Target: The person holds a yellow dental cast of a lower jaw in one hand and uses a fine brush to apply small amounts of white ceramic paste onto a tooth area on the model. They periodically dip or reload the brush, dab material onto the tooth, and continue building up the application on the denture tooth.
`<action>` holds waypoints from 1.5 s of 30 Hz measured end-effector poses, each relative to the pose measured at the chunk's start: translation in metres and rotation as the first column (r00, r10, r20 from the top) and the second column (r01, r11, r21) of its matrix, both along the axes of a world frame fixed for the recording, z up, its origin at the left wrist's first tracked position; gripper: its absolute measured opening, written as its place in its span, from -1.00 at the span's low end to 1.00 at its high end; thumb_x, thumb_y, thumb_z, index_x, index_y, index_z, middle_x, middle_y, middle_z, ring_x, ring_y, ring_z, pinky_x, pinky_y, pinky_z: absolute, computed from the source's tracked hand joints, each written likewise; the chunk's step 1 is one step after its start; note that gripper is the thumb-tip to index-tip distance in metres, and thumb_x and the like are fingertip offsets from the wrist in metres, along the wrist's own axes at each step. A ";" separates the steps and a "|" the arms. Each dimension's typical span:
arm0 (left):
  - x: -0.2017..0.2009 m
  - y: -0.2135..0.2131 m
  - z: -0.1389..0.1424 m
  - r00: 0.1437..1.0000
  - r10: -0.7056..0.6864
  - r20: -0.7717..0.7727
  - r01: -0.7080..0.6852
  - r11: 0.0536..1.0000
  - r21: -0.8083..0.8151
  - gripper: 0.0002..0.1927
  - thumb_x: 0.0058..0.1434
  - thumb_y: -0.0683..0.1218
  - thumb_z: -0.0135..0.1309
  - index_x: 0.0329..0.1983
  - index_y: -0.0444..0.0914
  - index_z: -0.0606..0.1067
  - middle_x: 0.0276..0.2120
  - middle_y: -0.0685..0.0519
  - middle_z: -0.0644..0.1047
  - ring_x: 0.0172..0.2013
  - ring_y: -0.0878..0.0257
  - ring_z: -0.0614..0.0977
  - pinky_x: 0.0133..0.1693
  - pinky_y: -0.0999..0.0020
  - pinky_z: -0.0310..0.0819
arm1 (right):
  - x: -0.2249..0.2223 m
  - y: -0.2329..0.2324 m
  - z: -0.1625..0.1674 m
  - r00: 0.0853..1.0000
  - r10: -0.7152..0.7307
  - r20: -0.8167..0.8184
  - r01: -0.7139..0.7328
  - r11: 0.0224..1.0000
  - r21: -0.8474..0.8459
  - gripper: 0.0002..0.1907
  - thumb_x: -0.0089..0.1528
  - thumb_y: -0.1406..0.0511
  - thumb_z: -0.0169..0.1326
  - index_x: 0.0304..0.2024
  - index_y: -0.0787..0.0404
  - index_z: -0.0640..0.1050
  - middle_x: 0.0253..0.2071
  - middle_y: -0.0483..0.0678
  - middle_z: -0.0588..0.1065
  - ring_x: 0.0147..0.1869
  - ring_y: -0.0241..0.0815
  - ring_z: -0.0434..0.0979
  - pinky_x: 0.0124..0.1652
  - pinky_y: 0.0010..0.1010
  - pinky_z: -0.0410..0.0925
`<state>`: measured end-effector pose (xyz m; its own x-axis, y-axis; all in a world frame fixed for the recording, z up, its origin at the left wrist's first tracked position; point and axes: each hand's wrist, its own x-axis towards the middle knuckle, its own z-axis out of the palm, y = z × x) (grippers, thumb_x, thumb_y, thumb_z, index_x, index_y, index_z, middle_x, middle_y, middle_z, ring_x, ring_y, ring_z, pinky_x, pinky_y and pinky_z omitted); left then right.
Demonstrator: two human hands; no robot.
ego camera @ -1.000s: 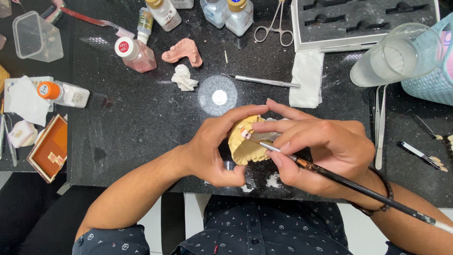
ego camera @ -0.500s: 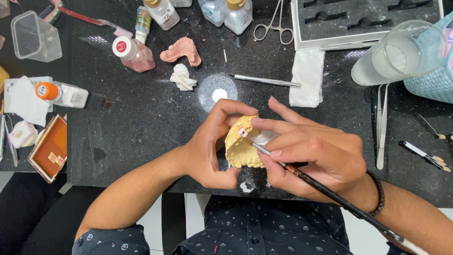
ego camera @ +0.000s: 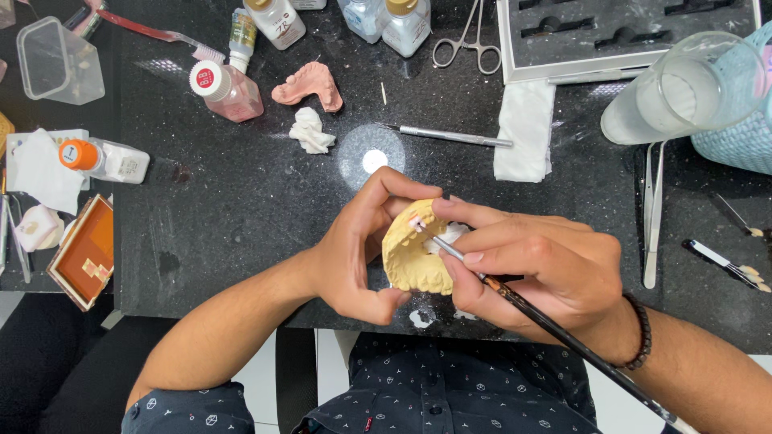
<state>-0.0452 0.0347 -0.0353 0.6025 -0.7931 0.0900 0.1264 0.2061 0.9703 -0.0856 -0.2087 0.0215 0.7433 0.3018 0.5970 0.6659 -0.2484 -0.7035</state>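
My left hand [ego camera: 358,249] cups a yellow plaster dental cast [ego camera: 412,259] from its left side, thumb under it and fingers curled over its top. My right hand [ego camera: 535,269] pinches a long thin brush [ego camera: 563,336] with a dark handle and a metal ferrule. The brush tip rests on a small whitish tooth at the upper edge of the cast. Both hands hover above the front edge of the black speckled worktop [ego camera: 241,209]. Part of the cast is hidden behind my right fingers.
On the worktop lie a pink denture base [ego camera: 310,84], a white wad [ego camera: 310,131], a pink-liquid bottle [ego camera: 225,90], a metal instrument [ego camera: 454,137], folded tissue [ego camera: 524,128], scissors [ego camera: 462,40], a glass cup [ego camera: 683,88], tweezers [ego camera: 653,213], and an orange-capped bottle [ego camera: 100,159].
Both hands and the cast have shifted slightly down and left toward me. The brush handle now points more steeply to the lower right, its tip still at the cast's top edge.
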 end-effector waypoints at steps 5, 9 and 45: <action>-0.008 -0.011 -0.010 0.981 0.184 0.067 -0.183 0.983 -0.012 -0.06 0.09 -0.36 0.38 0.37 -0.23 0.03 0.19 -0.15 0.46 0.17 0.19 0.59 0.22 0.28 0.59 | -0.002 0.003 0.002 0.995 -0.096 -0.028 0.097 0.994 0.043 -0.75 0.17 0.51 0.26 -0.23 0.33 0.42 -0.26 0.11 0.60 0.05 0.17 0.69 0.10 -0.05 0.58; -0.007 -0.016 -0.020 0.919 0.351 0.179 -0.345 0.936 -0.062 -0.11 0.15 -0.40 0.39 0.27 -0.19 0.00 0.12 -0.17 0.47 0.12 0.16 0.65 0.12 0.27 0.68 | -0.001 0.003 0.001 0.994 -0.103 0.021 0.102 0.995 0.018 -0.74 0.18 0.50 0.28 -0.21 0.32 0.43 -0.25 0.11 0.60 0.06 0.12 0.70 0.20 0.07 0.52; -0.004 -0.015 0.004 0.983 0.184 -0.019 -0.184 0.980 -0.077 -0.13 0.30 -0.46 0.21 0.62 -0.36 0.11 0.32 -0.11 0.43 0.24 0.23 0.54 0.29 0.27 0.53 | -0.001 -0.002 -0.010 0.976 -0.054 0.210 0.055 0.998 0.000 -0.60 0.17 0.51 0.25 -0.08 0.30 0.31 -0.25 0.13 0.58 -0.11 0.04 0.71 0.03 0.01 0.60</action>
<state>-0.0492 0.0196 -0.0314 0.7388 -0.6594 0.1394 0.0902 0.3017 0.9491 -0.0870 -0.2109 0.0118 0.6175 0.2678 0.7396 0.7836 -0.2922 -0.5483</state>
